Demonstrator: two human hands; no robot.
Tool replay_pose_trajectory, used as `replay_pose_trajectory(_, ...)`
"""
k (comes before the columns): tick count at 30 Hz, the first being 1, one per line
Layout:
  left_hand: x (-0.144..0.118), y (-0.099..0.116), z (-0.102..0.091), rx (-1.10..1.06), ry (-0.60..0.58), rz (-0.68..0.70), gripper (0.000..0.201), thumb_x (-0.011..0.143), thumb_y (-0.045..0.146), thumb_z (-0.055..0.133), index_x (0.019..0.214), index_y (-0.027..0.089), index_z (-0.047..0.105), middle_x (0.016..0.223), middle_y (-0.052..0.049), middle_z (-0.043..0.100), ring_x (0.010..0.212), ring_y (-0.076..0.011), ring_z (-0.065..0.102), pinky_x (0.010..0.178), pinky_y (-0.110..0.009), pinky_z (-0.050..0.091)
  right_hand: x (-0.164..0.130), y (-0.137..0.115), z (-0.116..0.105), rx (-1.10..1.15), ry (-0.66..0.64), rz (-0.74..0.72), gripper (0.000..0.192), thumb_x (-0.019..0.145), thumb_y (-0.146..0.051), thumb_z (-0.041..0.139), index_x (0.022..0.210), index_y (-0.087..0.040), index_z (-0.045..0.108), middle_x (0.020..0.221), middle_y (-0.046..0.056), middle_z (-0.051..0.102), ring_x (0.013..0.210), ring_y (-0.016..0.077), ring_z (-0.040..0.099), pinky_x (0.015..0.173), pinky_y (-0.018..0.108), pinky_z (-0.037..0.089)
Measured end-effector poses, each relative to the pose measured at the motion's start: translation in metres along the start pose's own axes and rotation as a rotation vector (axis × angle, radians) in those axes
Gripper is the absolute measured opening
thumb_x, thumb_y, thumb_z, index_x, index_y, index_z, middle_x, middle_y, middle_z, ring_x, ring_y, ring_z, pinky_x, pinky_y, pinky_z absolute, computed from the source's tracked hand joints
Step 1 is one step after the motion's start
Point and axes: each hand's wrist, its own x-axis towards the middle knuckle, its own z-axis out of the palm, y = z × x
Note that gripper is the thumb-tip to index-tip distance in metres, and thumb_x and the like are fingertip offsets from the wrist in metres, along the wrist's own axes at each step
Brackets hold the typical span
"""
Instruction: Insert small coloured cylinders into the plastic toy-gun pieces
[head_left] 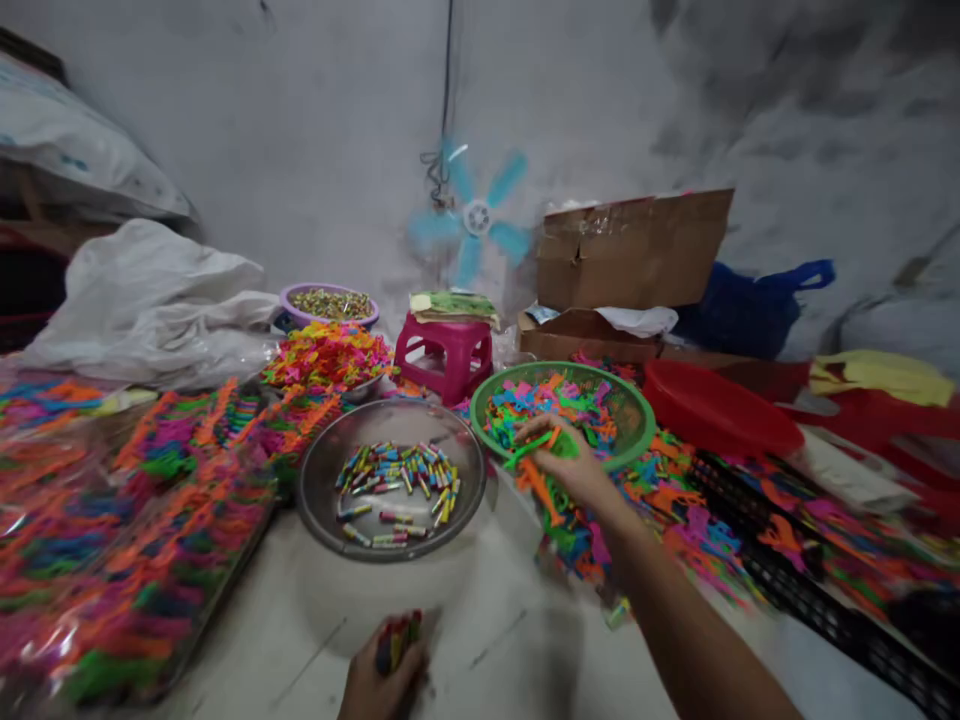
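Right hand: the right hand is stretched forward over the near rim of the green basket, fingers curled shut on a green plastic piece; more bright pieces hang tangled under the palm.
Left hand: the left hand sits low at the bottom edge, closed around a bundle of small coloured tubes, their long axes pointing up and away from the wrist.
Which is nearer: the basket's pieces lie directly under and ahead of the right hand; the left hand is well apart from them and nearer to the steel bowl.
Steel bowl: round, shiny metal, just ahead of the left hand, holding loose short tubes that lie in all directions.
Plastic pieces: thin, flat, branching shapes in orange, pink, green and blue; they look light and snag on one another.
Further out: clear bags of sorted pieces on the left, a black crate and red basin on the right, a pink stool and blue fan behind.
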Motion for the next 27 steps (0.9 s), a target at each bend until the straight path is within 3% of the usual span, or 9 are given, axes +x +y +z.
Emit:
replay_pose_trajectory(2, -0.008, -0.001, -0.001, 0.074, -0.008, 0.152, 0.026, 0.067, 0.040, 0.060, 0.078, 0.017, 0.061, 0.072, -0.002, 0.067, 0.069, -0.0189, 0.062, 0.062, -0.027, 0.049, -0.050, 0.003, 0.040, 0.063, -0.076, 0.012, 0.032, 0.064, -0.011, 0.048, 0.093, -0.020, 0.054, 0.104, 0.004, 0.059, 0.100, 0.0184, 0.052, 0.086, 0.033, 0.039)
replay_pose_trajectory(6, -0.027, -0.006, -0.001, 0.269, -0.060, 0.453, 0.018, 0.073, 0.029, 0.054, 0.086, 0.019, 0.061, 0.109, -0.008, 0.061, 0.105, -0.0207, 0.052, 0.092, -0.035, 0.039, -0.130, 0.029, 0.107, 0.013, -0.074, 0.083, 0.033, 0.072, -0.021, 0.050, 0.106, -0.020, 0.050, 0.131, 0.008, 0.039, 0.120, 0.0213, 0.035, 0.097, 0.039, 0.030)
replay_pose_trajectory(9, -0.033, -0.015, 0.000, 0.414, -0.141, 0.616, 0.014, 0.072, 0.024, 0.054, 0.084, 0.020, 0.061, 0.117, -0.010, 0.055, 0.115, -0.0213, 0.043, 0.096, -0.039, 0.035, -0.163, 0.047, 0.122, -0.078, -0.123, 0.036, 0.045, 0.075, -0.025, 0.051, 0.119, -0.020, 0.043, 0.138, 0.008, 0.026, 0.127, 0.0221, 0.020, 0.102, 0.043, 0.022)
replay_pose_trajectory(11, -0.033, -0.020, 0.001, 0.463, -0.154, 0.644, 0.018, 0.071, 0.022, 0.055, 0.088, 0.019, 0.060, 0.117, -0.011, 0.056, 0.115, -0.0219, 0.043, 0.096, -0.041, 0.035, -0.175, 0.056, 0.117, -0.073, -0.121, 0.059, 0.047, 0.076, -0.026, 0.049, 0.122, -0.019, 0.041, 0.138, 0.009, 0.025, 0.126, 0.0219, 0.022, 0.100, 0.042, 0.026)
replay_pose_trajectory(15, -0.033, -0.020, 0.003, 0.467, -0.156, 0.587, 0.023, 0.068, 0.023, 0.058, 0.090, 0.021, 0.061, 0.112, -0.010, 0.059, 0.113, -0.0246, 0.045, 0.098, -0.046, 0.029, -0.189, 0.073, 0.097, -0.094, 0.052, 0.238, 0.034, 0.076, -0.026, 0.044, 0.107, -0.020, 0.055, 0.121, 0.009, 0.050, 0.109, 0.0211, 0.048, 0.089, 0.041, 0.041)
replay_pose_trajectory(19, -0.037, -0.006, 0.001, 0.286, -0.103, 0.465, 0.020, 0.069, 0.024, 0.058, 0.088, 0.020, 0.063, 0.109, -0.009, 0.061, 0.108, -0.0231, 0.049, 0.096, -0.039, 0.033, -0.200, 0.079, 0.077, -0.197, 0.079, 0.288, 0.022, 0.072, -0.023, 0.042, 0.077, -0.021, 0.063, 0.103, 0.007, 0.061, 0.095, 0.0205, 0.056, 0.086, 0.039, 0.043)
replay_pose_trajectory(23, -0.043, 0.011, -0.004, 0.095, -0.055, 0.208, 0.020, 0.069, 0.033, 0.059, 0.082, 0.017, 0.060, 0.080, -0.005, 0.068, 0.075, -0.0181, 0.062, 0.069, -0.027, 0.048, -0.202, 0.076, 0.067, -0.300, 0.210, 0.407, 0.024, 0.072, -0.026, 0.039, 0.076, -0.021, 0.063, 0.095, 0.008, 0.062, 0.091, 0.0217, 0.055, 0.084, 0.040, 0.042)
replay_pose_trajectory(27, -0.051, 0.024, -0.002, -0.062, -0.101, -0.084, 0.030, 0.067, 0.041, 0.061, 0.080, 0.015, 0.054, 0.048, 0.003, 0.059, 0.036, -0.0098, 0.049, 0.036, -0.019, 0.037, -0.195, 0.074, 0.066, -0.364, 0.286, 0.523, 0.019, 0.062, -0.033, 0.057, 0.073, -0.019, 0.063, 0.086, 0.011, 0.060, 0.090, 0.0282, 0.049, 0.084, 0.045, 0.034)
